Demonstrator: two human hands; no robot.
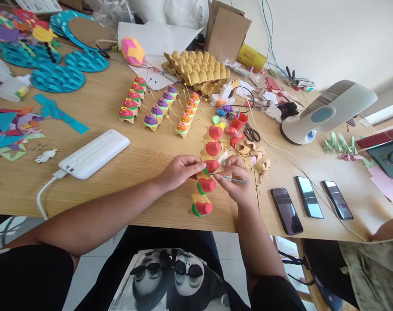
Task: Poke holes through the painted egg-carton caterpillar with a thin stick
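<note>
A strip of egg-carton cups (206, 185) with red-painted tops and some green rims lies on the wooden table (125, 172) in front of me. My left hand (178, 171) pinches the side of the middle red cup (212, 166). My right hand (235, 179) is closed on a thin blue paintbrush (230, 178), whose tip touches that cup.
Three rows of painted carton cups (157, 110) stand further back, with a bare egg carton (196, 69) behind them. A white power bank (94, 153) lies at left. Three phones (308, 203), a white fan (326, 112), scissors (252, 133) and a red paint cup (239, 121) sit at right. Paper crafts (37, 65) cover the far left.
</note>
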